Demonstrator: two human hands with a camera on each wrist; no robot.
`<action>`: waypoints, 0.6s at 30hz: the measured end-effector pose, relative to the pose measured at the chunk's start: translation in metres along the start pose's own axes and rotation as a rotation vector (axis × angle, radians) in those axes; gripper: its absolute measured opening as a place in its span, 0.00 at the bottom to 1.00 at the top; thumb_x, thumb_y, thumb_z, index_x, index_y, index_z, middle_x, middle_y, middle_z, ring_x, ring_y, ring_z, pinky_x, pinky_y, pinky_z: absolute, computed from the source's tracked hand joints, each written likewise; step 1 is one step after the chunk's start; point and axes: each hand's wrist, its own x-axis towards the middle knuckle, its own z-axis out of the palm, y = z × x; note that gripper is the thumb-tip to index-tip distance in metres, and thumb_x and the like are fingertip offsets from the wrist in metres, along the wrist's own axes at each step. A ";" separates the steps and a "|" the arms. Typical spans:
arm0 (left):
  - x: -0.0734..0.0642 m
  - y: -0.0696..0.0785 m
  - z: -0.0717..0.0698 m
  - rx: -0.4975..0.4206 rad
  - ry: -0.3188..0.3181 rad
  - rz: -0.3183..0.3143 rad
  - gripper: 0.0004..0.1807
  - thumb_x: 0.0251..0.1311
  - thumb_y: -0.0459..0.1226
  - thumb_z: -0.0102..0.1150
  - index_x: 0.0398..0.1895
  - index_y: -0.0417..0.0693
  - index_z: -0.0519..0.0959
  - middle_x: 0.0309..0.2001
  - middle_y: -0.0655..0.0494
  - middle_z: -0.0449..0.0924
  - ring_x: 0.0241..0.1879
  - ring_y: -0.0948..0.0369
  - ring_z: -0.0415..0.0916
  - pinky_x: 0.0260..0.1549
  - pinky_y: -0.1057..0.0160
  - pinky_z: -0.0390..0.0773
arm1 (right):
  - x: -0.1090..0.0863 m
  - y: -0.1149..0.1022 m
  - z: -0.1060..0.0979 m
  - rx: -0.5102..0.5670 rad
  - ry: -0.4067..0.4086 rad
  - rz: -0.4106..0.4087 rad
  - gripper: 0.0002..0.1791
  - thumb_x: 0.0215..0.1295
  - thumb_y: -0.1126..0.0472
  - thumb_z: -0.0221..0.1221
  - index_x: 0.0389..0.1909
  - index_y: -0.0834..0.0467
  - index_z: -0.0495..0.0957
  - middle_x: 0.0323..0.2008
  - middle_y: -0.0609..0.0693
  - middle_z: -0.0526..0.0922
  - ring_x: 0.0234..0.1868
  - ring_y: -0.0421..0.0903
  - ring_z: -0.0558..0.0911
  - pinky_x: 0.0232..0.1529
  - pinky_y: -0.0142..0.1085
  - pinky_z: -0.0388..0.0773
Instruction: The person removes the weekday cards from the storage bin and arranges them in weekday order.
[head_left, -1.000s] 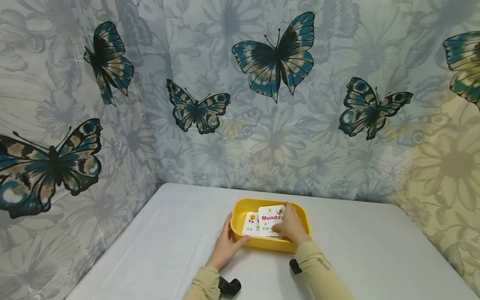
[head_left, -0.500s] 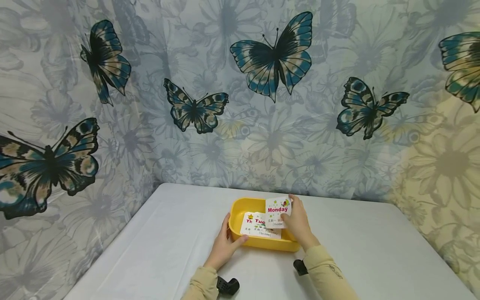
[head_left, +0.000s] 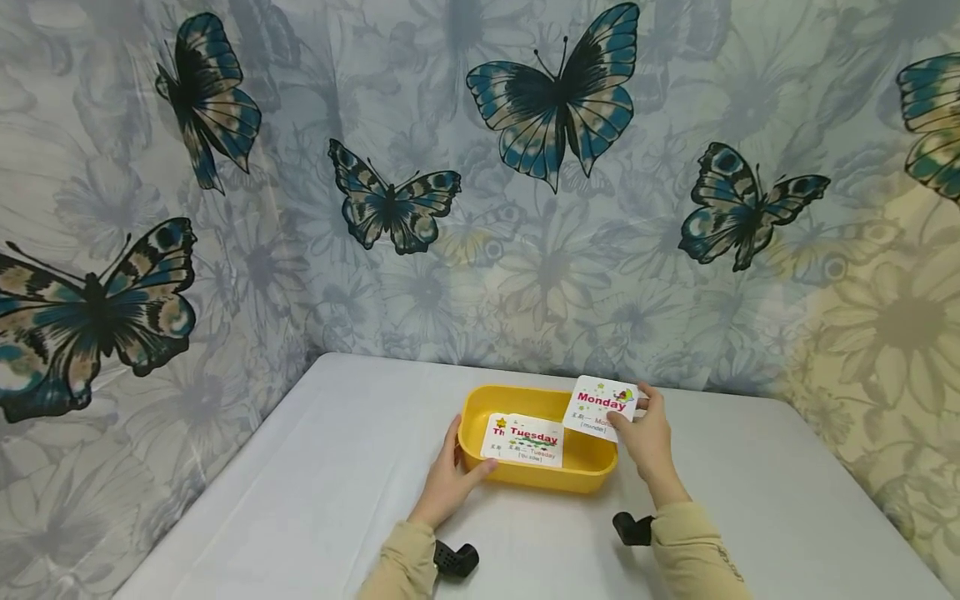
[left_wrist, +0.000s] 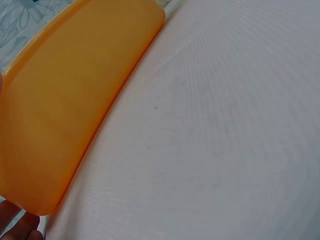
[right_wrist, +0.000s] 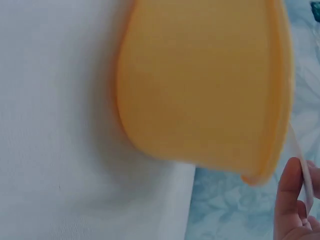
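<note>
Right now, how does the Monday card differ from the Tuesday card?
The right hand pinches the Monday card, while the Tuesday card lies in the yellow tray. The Monday card has a colourful picture near its top right corner; the Tuesday card has green marks below its day name. Both are white with the day in red.

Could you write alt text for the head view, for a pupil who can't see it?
A person's right hand pinches a Monday card at the right end of a yellow tray, while the left hand holds its left end. Inside, a Tuesday card partly covers another card.
</note>
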 end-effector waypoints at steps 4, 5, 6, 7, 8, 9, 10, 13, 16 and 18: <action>0.001 0.002 -0.001 0.020 0.001 -0.003 0.55 0.50 0.55 0.65 0.74 0.52 0.42 0.71 0.48 0.46 0.66 0.53 0.52 0.63 0.59 0.56 | 0.003 0.009 -0.017 0.035 0.051 0.060 0.38 0.60 0.70 0.56 0.68 0.66 0.47 0.51 0.66 0.62 0.41 0.54 0.70 0.24 0.21 0.69; 0.001 0.002 -0.002 0.025 0.003 -0.004 0.55 0.50 0.55 0.65 0.74 0.52 0.42 0.71 0.49 0.46 0.67 0.53 0.52 0.63 0.59 0.56 | 0.004 0.012 -0.021 0.035 0.066 0.071 0.38 0.60 0.70 0.56 0.68 0.66 0.47 0.51 0.66 0.62 0.41 0.53 0.69 0.24 0.21 0.69; 0.001 0.002 -0.002 0.029 0.005 -0.004 0.55 0.49 0.56 0.65 0.74 0.52 0.42 0.71 0.49 0.46 0.67 0.53 0.52 0.63 0.59 0.56 | 0.004 0.015 -0.025 0.034 0.078 0.082 0.38 0.60 0.70 0.55 0.69 0.66 0.47 0.51 0.66 0.62 0.41 0.53 0.69 0.24 0.20 0.69; 0.001 0.002 -0.002 0.031 0.007 -0.003 0.55 0.49 0.56 0.65 0.74 0.52 0.42 0.71 0.49 0.46 0.67 0.53 0.52 0.63 0.59 0.56 | 0.005 0.019 -0.029 0.033 0.088 0.091 0.38 0.60 0.70 0.55 0.69 0.66 0.47 0.51 0.67 0.62 0.40 0.52 0.69 0.23 0.20 0.69; 0.001 0.002 -0.002 0.031 0.008 -0.001 0.55 0.50 0.56 0.64 0.74 0.52 0.42 0.71 0.49 0.46 0.67 0.54 0.51 0.63 0.59 0.56 | 0.006 0.022 -0.033 0.030 0.096 0.103 0.39 0.60 0.70 0.55 0.69 0.66 0.47 0.51 0.67 0.62 0.40 0.51 0.69 0.23 0.20 0.69; 0.001 0.001 -0.002 0.034 0.008 0.000 0.55 0.50 0.56 0.64 0.74 0.52 0.42 0.71 0.49 0.46 0.67 0.54 0.51 0.63 0.59 0.56 | 0.007 0.025 -0.037 0.026 0.101 0.113 0.39 0.60 0.70 0.55 0.69 0.66 0.47 0.52 0.67 0.62 0.40 0.51 0.68 0.23 0.20 0.68; 0.001 0.001 -0.002 0.036 0.008 0.000 0.55 0.50 0.56 0.64 0.74 0.53 0.42 0.71 0.49 0.46 0.67 0.54 0.51 0.63 0.59 0.56 | 0.008 0.028 -0.041 0.027 0.101 0.122 0.39 0.60 0.70 0.55 0.69 0.66 0.47 0.52 0.67 0.62 0.40 0.50 0.68 0.24 0.20 0.69; 0.002 0.000 -0.002 0.039 0.006 0.003 0.55 0.50 0.57 0.64 0.74 0.54 0.42 0.71 0.50 0.46 0.67 0.54 0.51 0.63 0.60 0.56 | 0.010 0.035 -0.051 0.038 0.084 0.155 0.39 0.61 0.70 0.55 0.70 0.65 0.46 0.53 0.68 0.61 0.40 0.50 0.68 0.24 0.21 0.71; 0.002 -0.001 -0.001 0.036 0.007 0.006 0.55 0.49 0.56 0.64 0.74 0.54 0.42 0.71 0.50 0.46 0.67 0.55 0.51 0.63 0.60 0.56 | 0.011 0.043 -0.057 0.044 0.059 0.187 0.39 0.60 0.72 0.54 0.70 0.66 0.47 0.53 0.68 0.60 0.41 0.51 0.68 0.25 0.21 0.72; 0.002 -0.002 -0.001 0.032 0.005 0.008 0.55 0.50 0.56 0.64 0.74 0.54 0.42 0.71 0.50 0.45 0.67 0.55 0.51 0.63 0.60 0.55 | 0.011 0.048 -0.058 0.025 0.035 0.203 0.39 0.59 0.72 0.54 0.70 0.67 0.48 0.53 0.69 0.61 0.42 0.51 0.68 0.25 0.21 0.71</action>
